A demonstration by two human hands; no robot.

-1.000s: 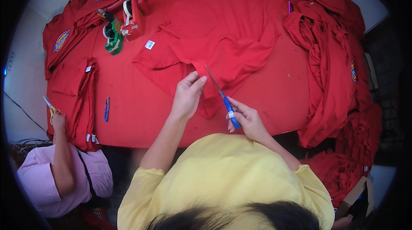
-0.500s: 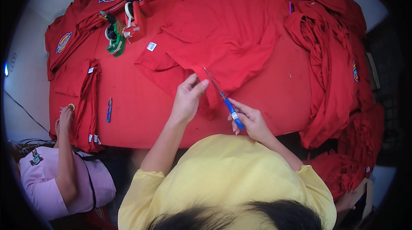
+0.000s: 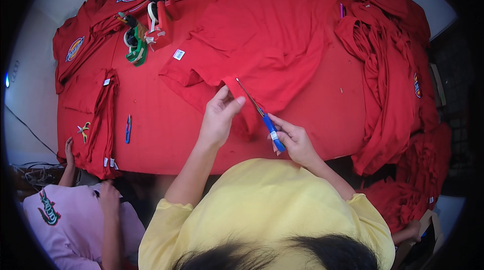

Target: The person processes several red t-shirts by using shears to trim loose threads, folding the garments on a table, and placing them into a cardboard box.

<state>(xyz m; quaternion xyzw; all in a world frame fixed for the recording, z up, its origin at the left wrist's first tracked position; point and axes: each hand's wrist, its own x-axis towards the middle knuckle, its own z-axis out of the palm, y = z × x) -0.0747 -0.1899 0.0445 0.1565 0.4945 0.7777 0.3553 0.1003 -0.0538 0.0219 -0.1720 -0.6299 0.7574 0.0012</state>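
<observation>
Nearest, at 6 o'clock from the picture's middle, is the wearer's yellow shirt [image 3: 262, 199], with dark hair [image 3: 227, 257] across the lower edge. At 4 o'clock, the right hand [image 3: 296, 145] is closed round the handle of a slim blue-handled tool [image 3: 268, 127]; its metal end points towards 11, a hold that seems suited to fine control of the tip. The left hand [image 3: 216, 118], just off the middle at 9 o'clock, has thumb and forefinger narrowly parted at the hanging edge of a red garment [image 3: 272, 43], apparently steadying that edge near the tip. The garment spreads on the red table [image 3: 317, 129] from the hands out past 12. At 9 lie blue snips [image 3: 128, 129], then folded red garments [image 3: 103, 118] with yellow-handled scissors [image 3: 84, 132] beside them, probably within easy reach of the co-worker in pink [image 3: 75, 234] at 8. Farther out, a green tape dispenser [image 3: 136, 53] stands at 10 beside a red tape dispenser [image 3: 160, 35], and heaped red clothes [image 3: 385, 93] lie near 3. The right hand's curled fingers are partly hidden; whether the left truly grips the cloth, or the tip touches it, I cannot tell. Another person's hand [image 3: 413, 230] at 4 is cut off by the dark rim.
</observation>
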